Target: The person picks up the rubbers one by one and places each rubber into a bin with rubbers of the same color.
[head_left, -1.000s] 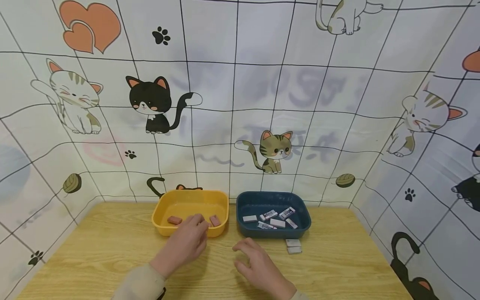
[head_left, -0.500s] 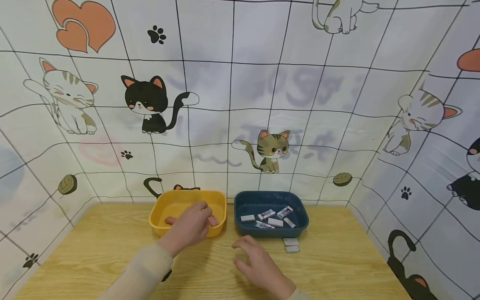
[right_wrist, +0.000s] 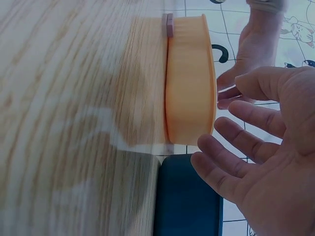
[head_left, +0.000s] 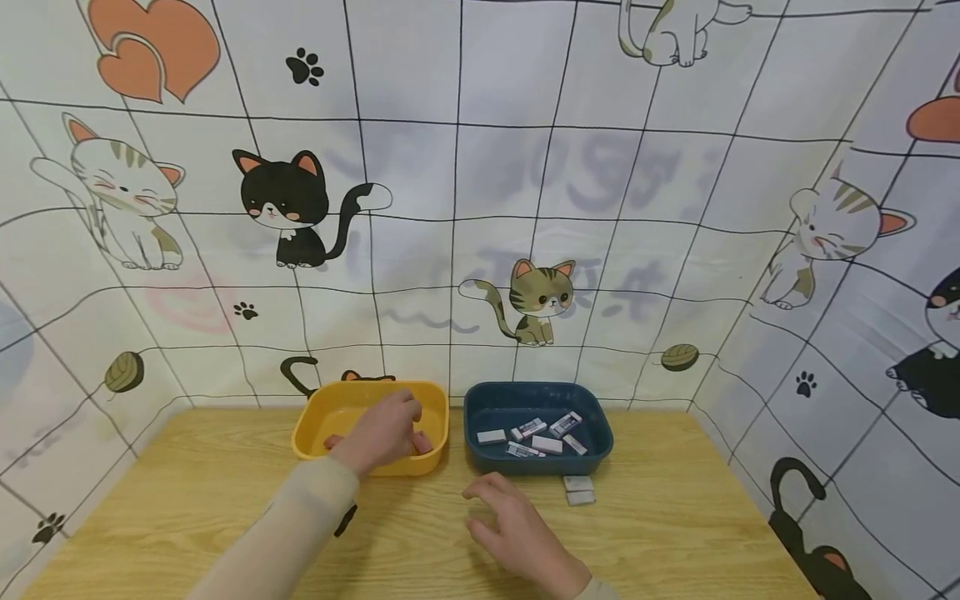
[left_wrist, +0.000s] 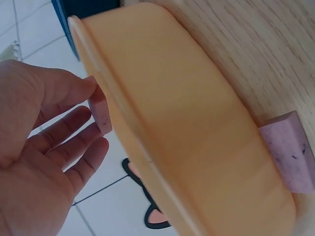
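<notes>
In the head view my left hand (head_left: 382,429) is over the yellow bin (head_left: 300,446). Its thumb and fingertips pinch a small pink eraser (left_wrist: 101,112) near the bin's rim, as the left wrist view shows. More pink erasers (head_left: 422,442) lie inside the bin, partly hidden by the hand. Outside, against the bin's wall on the table, sits another pink eraser (left_wrist: 289,152); the left forearm covers it in the head view. My right hand (head_left: 521,533) hovers in front of the blue bin (head_left: 540,464) with fingers loosely bent and nothing in them.
Several white erasers (head_left: 547,445), some with printed sleeves, lie in the blue bin. Two white erasers (head_left: 579,492) sit on the wooden table (head_left: 660,517) before it. A cat-print cloth (head_left: 420,250) rises behind and on both sides.
The left hand has risen a little and moved farther over the yellow bin. My right hand stays in place. The whole head view has shifted slightly.
</notes>
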{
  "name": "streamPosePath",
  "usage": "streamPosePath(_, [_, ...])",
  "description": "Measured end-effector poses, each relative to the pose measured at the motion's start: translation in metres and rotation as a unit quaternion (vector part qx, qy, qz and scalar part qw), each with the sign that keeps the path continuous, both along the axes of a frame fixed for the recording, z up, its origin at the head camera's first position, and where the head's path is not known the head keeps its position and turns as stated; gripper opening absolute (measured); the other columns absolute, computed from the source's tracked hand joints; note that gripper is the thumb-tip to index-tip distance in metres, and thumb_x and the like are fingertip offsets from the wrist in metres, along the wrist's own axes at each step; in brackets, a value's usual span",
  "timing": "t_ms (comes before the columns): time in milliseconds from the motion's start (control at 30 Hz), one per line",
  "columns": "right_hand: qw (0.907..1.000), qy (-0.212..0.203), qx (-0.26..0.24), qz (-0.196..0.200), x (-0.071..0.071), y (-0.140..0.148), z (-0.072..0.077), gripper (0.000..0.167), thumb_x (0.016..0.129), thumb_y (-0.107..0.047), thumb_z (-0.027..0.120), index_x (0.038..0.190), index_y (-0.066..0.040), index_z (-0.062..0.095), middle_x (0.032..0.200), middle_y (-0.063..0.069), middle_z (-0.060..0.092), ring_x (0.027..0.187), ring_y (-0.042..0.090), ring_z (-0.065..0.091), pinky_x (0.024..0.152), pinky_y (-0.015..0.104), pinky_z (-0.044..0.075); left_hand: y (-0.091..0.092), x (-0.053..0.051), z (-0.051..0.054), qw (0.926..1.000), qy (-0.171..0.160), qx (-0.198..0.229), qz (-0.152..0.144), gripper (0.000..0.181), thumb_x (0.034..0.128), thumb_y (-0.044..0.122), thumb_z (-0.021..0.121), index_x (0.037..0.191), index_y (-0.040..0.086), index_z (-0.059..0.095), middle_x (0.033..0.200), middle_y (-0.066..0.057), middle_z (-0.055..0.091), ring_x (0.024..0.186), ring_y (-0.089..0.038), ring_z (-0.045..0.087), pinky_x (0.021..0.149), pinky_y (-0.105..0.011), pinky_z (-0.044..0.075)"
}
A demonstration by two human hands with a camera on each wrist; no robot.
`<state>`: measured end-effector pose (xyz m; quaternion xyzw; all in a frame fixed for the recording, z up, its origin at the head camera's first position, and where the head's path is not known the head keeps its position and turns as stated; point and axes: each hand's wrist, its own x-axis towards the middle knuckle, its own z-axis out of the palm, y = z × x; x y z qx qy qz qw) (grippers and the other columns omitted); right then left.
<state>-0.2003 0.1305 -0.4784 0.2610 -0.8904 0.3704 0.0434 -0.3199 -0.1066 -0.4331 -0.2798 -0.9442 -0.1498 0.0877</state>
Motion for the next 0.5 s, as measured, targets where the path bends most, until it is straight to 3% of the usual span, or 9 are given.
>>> streamPosePath(267, [0.9999,-0.016,0.004,-0.002,0.001,0.003,0.001,0.023,0.099,-0.013,0.068,0.121,-0.009,0.068,0.125,-0.001,0.061,0.113,0.025,0.062,0.096,0.037,0.054,-0.003,-0.018,-0.015,0.9994,-0.034,-0.006,0.005,0.027,0.0756,0.008,0.088,0.093,0.002,0.069,0.091,-0.004,0.057,0.08,-0.021,0.055,0.08,-0.04,0.054])
streamPosePath(500, [0.9999,-0.005,0.009,-0.008,0.002,0.006,-0.001,0.022,0.098,-0.013,0.068,0.12,-0.009,0.068,0.123,-0.002,0.061,0.113,0.024,0.062,0.097,0.037,0.054,-0.004,-0.027,-0.022,0.9968,-0.079,-0.008,0.01,0.02,0.0772,-0.006,0.079,0.092,0.001,0.067,0.087,-0.005,0.054,0.078,-0.021,0.053,0.08,-0.041,0.053])
